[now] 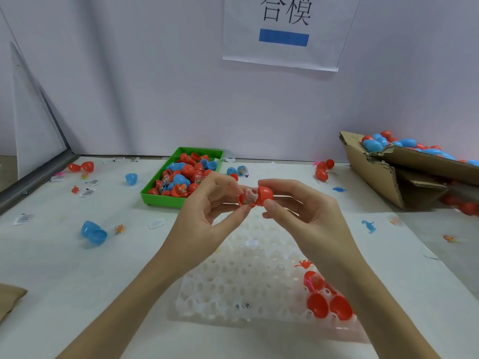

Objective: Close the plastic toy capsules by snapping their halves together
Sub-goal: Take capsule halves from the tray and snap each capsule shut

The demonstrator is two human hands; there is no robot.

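Both hands up over the table, close together, each pinching one half of a red capsule. L hand holds the open half w/ thumb and fingertips curled round it; a white/printed packet sticks out of that half. R hand grips the other red half, dome side toward the R palm, thumb under, index over the top. The two halves are touching or nearly so at the rims, not snapped shut; packet sits in the gap betw them. Directly below the hands: a clear plastic tray w/ rows of round pockets; under the R wrist a few red capsules stand in its pockets, plus a small red dino toy on the tray. Beyond the L hand: green bin full of loose red and blue halves and packets. Far R of the R hand: torn cardboard box tilted, red and blue capsules in it. L of the L hand: open blue capsule lying on the table, more scattered halves, labels, small toys. A blue dino toy lies R of the R hand. White sign on the back wall above the hands.
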